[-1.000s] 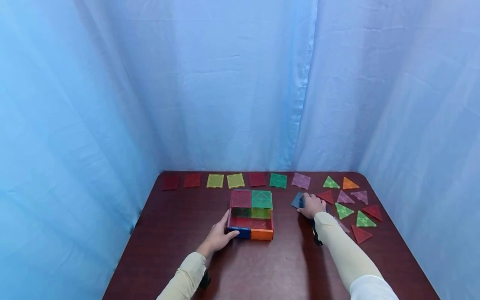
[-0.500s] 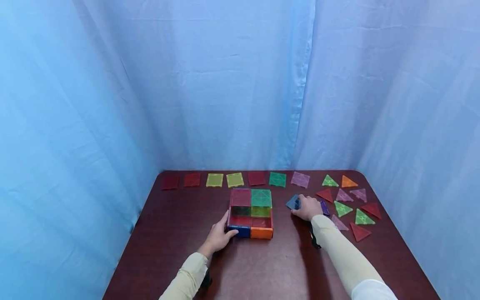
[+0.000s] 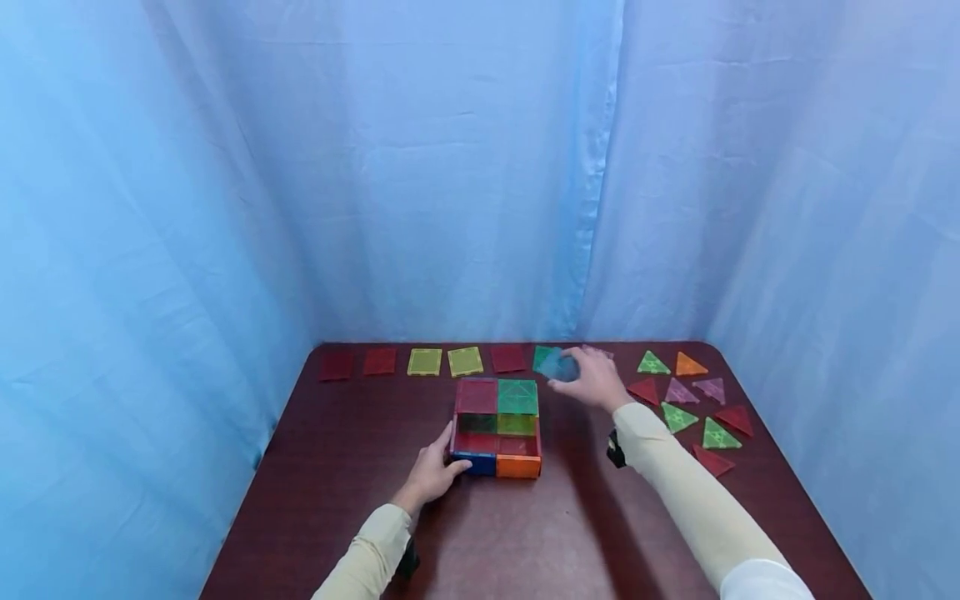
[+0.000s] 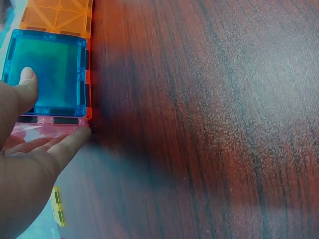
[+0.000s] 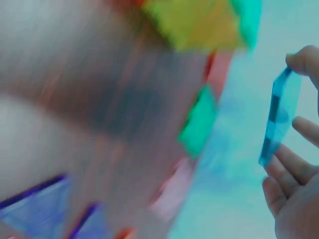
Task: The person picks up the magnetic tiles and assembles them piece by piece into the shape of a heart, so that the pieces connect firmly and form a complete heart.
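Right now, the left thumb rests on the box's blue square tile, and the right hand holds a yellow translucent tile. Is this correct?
Not quite: the right hand holds a blue translucent tile, not a yellow one; the right wrist view shows it.

Wears a long cream left sleeve [image 3: 367,546], wrinkled across the forearm, ending at a bare left hand [image 3: 431,477]. Wears a matching cream right sleeve [image 3: 686,496], smoother along its length, ending at a bare right hand [image 3: 595,381], with white cloth [image 3: 765,581] meeting it in a curved edge farther up the arm. Carries a small black wrist unit [image 3: 616,450] beside the right cuff and a similar dark unit [image 3: 408,560] beside the left, finer detail too small to read.
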